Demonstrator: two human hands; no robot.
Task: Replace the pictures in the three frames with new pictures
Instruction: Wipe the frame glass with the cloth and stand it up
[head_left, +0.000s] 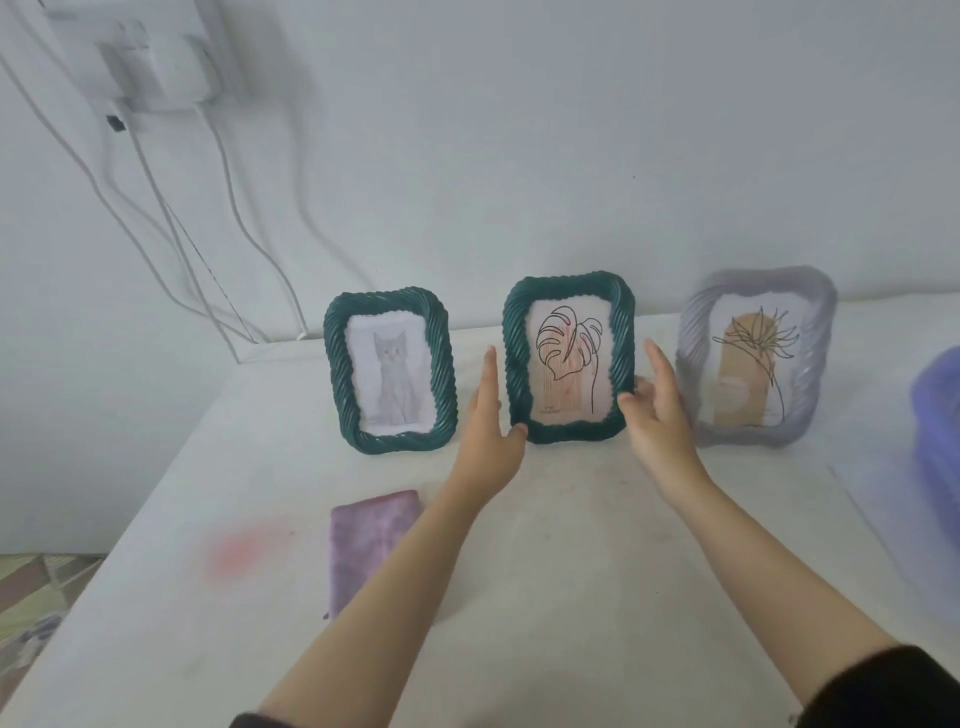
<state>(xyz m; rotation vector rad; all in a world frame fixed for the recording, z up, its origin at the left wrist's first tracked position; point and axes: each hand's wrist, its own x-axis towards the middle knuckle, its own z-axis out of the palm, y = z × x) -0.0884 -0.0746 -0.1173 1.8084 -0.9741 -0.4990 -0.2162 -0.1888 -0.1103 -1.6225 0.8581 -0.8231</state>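
Two hands, left hand (488, 431) and right hand (657, 415), fingers straight and gripping nothing, are flanking the green frame (569, 358) between them. It is looking rigid, light and breakable, so grasp its side edges.

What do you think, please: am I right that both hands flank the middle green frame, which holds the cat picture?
Not quite: the head view shows the middle frame, flanked by the left hand and right hand, holding a leaf drawing. The cat picture sits in the left frame.
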